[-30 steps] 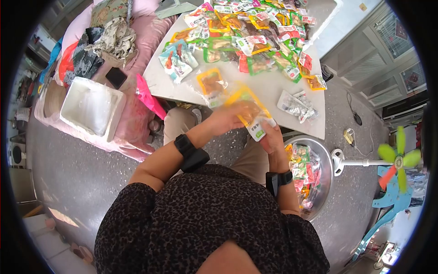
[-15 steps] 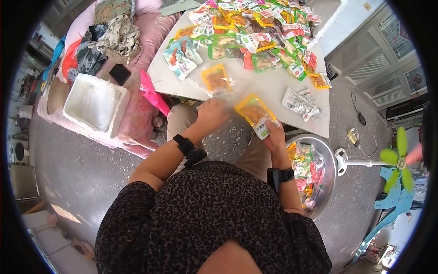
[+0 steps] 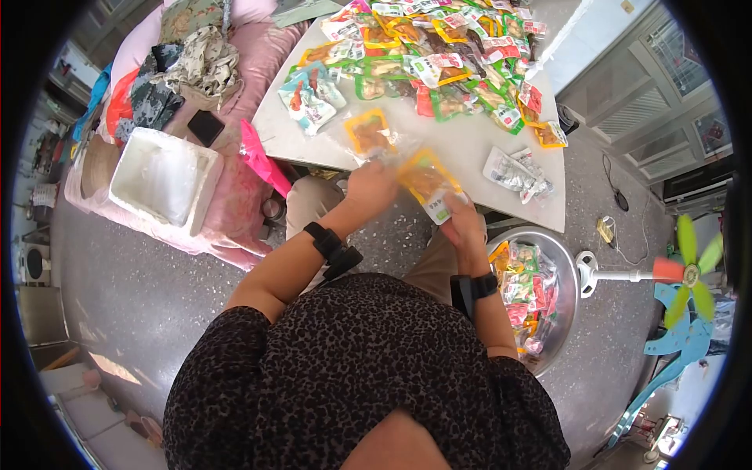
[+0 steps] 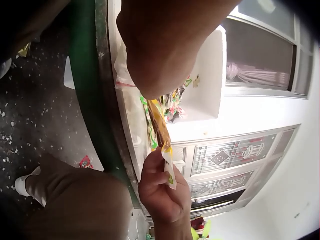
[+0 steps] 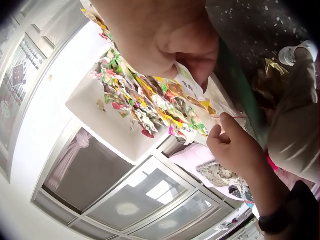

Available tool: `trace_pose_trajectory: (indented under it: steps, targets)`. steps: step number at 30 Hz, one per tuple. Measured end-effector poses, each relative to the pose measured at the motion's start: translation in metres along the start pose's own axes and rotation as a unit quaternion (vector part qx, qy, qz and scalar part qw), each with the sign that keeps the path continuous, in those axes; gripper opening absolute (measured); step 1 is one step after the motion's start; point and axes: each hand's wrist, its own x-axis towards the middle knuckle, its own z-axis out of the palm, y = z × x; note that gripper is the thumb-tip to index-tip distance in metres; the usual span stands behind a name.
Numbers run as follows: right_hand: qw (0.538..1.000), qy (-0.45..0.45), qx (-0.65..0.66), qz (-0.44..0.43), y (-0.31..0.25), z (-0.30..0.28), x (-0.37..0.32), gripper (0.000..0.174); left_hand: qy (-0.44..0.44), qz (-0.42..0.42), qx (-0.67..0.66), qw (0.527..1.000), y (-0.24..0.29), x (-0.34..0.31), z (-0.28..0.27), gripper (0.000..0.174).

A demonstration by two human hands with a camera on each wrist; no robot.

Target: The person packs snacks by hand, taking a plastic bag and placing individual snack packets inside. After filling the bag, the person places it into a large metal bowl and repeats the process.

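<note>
My right hand [image 3: 467,225] pinches the white lower end of a yellow-edged food packet [image 3: 427,178] with brown contents, tilted over the table's front edge. The left wrist view shows its thumb and fingers on the packet's end [image 4: 170,170]. Just left of that packet, my left hand [image 3: 371,190] has its fingers curled at the edge of a clear plastic bag [image 5: 235,113], where a thin reddish line runs along the opening. Inside or under the clear plastic lies another yellow packet [image 3: 366,131] on the table. The left fingertips are partly hidden in the head view.
Many colourful packets [image 3: 439,66] cover the table's far part. Silvery packets [image 3: 517,174] lie at its right, blue-white ones [image 3: 309,98] at left. A metal basin [image 3: 570,294] of packets stands below right, near a fan [image 3: 689,274]. A foam box [image 3: 160,180] sits on the bed.
My left hand has left the packet in my right hand and moved left to the clear bag's edge. The right hand has lately shifted slightly left and away from me with its packet.
</note>
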Motion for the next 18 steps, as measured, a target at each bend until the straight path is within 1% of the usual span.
trace_pose_trajectory:
  steps: [3, 6, 9, 10, 12, 13, 15, 16, 18]
  targets:
    - [1.000, -0.005, -0.001, 0.010, 0.003, 0.000, 0.006, 0.030, -0.010, -0.017, 0.006, 1.000, 0.001, 0.001, 0.003, 0.012]
    - [0.999, 0.000, -0.011, 0.037, 0.007, -0.006, 0.012, 0.031, -0.007, -0.002, -0.006, 1.000, 0.000, 0.000, 0.000, 0.010]
    - [0.998, 0.004, -0.021, 0.063, 0.008, -0.010, 0.018, 0.033, -0.033, -0.055, -0.034, 0.997, 0.006, 0.000, -0.008, 0.014]
    - [0.997, 0.005, -0.024, 0.071, 0.007, -0.009, 0.020, 0.033, -0.027, -0.043, -0.058, 0.997, 0.009, 0.001, -0.013, 0.016]
    - [0.997, -0.036, 0.014, 0.069, 0.012, -0.007, 0.027, 0.033, -0.014, -0.020, -0.105, 0.994, 0.015, 0.004, -0.024, 0.022]
    - [0.996, -0.057, 0.032, 0.067, 0.014, -0.003, 0.030, 0.033, -0.020, 0.001, -0.101, 0.995, 0.016, 0.006, -0.026, 0.024]
    - [0.993, -0.089, 0.012, 0.075, 0.012, 0.007, 0.033, 0.032, -0.031, 0.042, -0.094, 0.994, 0.020, 0.012, -0.027, 0.030]
    - [0.991, -0.105, 0.001, 0.079, 0.010, 0.015, 0.034, 0.032, -0.008, 0.034, -0.096, 0.995, 0.020, 0.013, -0.022, 0.030]
    - [0.992, -0.104, -0.024, 0.074, 0.006, 0.031, 0.038, 0.031, 0.037, 0.019, -0.099, 0.994, 0.023, 0.013, -0.015, 0.030]
